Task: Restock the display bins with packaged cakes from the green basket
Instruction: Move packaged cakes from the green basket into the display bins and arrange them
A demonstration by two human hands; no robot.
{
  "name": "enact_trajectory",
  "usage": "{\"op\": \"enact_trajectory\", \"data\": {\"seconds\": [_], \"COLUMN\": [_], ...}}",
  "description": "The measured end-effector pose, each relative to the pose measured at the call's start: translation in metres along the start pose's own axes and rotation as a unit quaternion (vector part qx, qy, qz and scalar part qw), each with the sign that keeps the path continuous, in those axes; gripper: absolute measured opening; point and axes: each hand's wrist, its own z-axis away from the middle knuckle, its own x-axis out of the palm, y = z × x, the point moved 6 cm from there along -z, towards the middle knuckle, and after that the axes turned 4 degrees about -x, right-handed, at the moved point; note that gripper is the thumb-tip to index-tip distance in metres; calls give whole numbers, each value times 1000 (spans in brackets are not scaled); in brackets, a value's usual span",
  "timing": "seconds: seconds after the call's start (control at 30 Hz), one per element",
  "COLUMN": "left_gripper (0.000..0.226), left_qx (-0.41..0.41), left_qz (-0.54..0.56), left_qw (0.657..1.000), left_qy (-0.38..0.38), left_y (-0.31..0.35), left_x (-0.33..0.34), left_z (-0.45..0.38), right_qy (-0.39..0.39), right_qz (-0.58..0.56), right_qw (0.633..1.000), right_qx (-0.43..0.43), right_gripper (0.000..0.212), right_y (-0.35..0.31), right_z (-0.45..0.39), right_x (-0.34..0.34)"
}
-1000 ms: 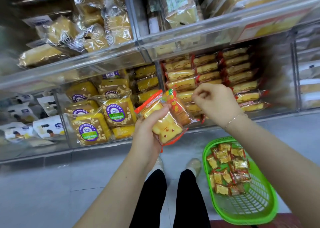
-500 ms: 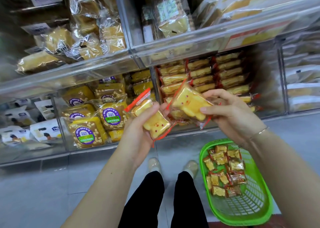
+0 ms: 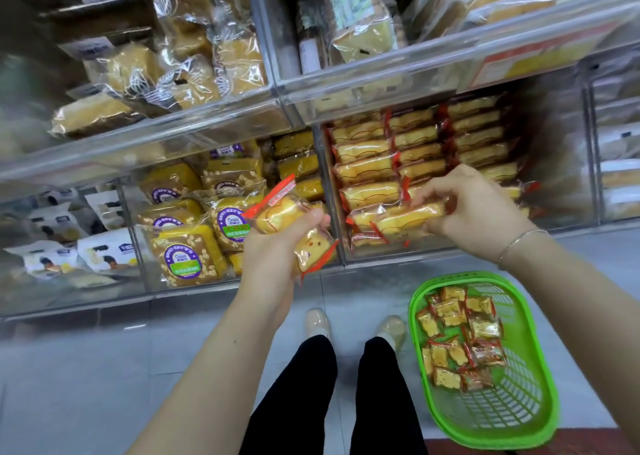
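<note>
Since 0.5 s ago: right hand carried its cake packet far-right to the red-packet bin front, fingers pinching its right end. Left hand grips two packets. Green basket near right, on floor.

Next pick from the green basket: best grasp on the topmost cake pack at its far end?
Come straight down from above. The cake pack lies flat on the pile at the green basket far end, walls around it. Pinch across the cake body at its two longer edges; the red crimped ends look thin and slippery.
</note>
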Motion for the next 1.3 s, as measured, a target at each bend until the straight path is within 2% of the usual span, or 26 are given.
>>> {"op": "enact_trajectory", "data": {"seconds": [0.1, 0.23, 0.27, 0.33, 0.37, 0.43, 0.5, 0.6, 0.7, 0.73, 0.8, 0.87, 0.9, 0.93, 1.0, 1.03, 1.1, 1.17, 1.2, 1.27, 1.3], "left_gripper": [11, 45, 45, 24, 21, 29, 34, 37, 32, 32, 36, 36, 35, 34, 34, 34, 39, 41, 33, 14, 15], "left_qx": [-13, -24, -30, -55, -67, -66, -44, -24, -32, -31, -15, 38, 70, 98, 149, 171, 201, 238, 280, 365, 390], "left_qz": [3, 21, 43, 122, 154, 162, 119, 65, 28, 11, -45, -126, -165, -199, -258, -289, -349, -423, -492, -645, -696], "left_qw": [1000, 999, 998, 987, 980, 979, 984, 983, 984, 986, 989, 985, 977, 968, 944, 929, 898, 861, 815, 665, 595], "left_qy": [-14, -31, -45, -90, -102, -110, -124, -171, -173, -166, -144, -114, -111, -117, -141, -156, -177, -152, -122, -88, -94], "left_y": [-2, -4, -4, -7, -9, -9, -6, -3, -4, -5, -5, 0, 4, 7, 12, 13, 16, 24, 30, 33, 29], "left_x": [0, 6, 8, 14, 17, 19, 22, 29, 30, 30, 29, 30, 33, 39, 52, 59, 69, 70, 70, 79, 86], "left_z": [3, 6, 6, 7, 7, 8, 8, 10, 8, 7, 5, 1, 0, 1, 4, 5, 6, 0, -2, -3, -4], "right_qy": [-18, 11, 24, 38, 42, 46, 33, -29, -107, -104, -23, 42, 33, -1, -87, -112, -99, -30, 6, 44, 46], "right_qz": [63, 65, 64, 78, 98, 164, 192, 62, -24, -31, -76, -250, -343, -385, -352, -320, -273, -241, -239, -264, -279], "right_qw": [998, 997, 997, 994, 992, 981, 975, 988, 980, 981, 988, 962, 936, 922, 932, 940, 957, 970, 969, 959, 955], "right_qx": [-5, 32, 44, 63, 75, 94, 109, 141, 167, 162, 136, 102, 74, 39, -22, -35, -22, 30, 58, 89, 92], "right_gripper": [29, 31, 33, 37, 39, 44, 45, 43, 33, 27, 19, 34, 43, 51, 52, 44, 25, 22, 24, 31, 33], "right_y": [0, -6, -7, -5, -4, -1, 0, 2, 5, 6, 4, -4, -12, -22, -36, -39, -28, -2, 12, 32, 37], "right_z": [-1, -5, -6, -6, -5, -2, -4, -8, -6, -6, -6, -2, 2, 5, 10, 11, 10, 8, 10, 14, 16], "right_x": [29, 60, 63, 67, 68, 65, 64, 67, 57, 48, 23, 0, -6, -8, -1, 4, 5, -8, -17, -32, -35]}}
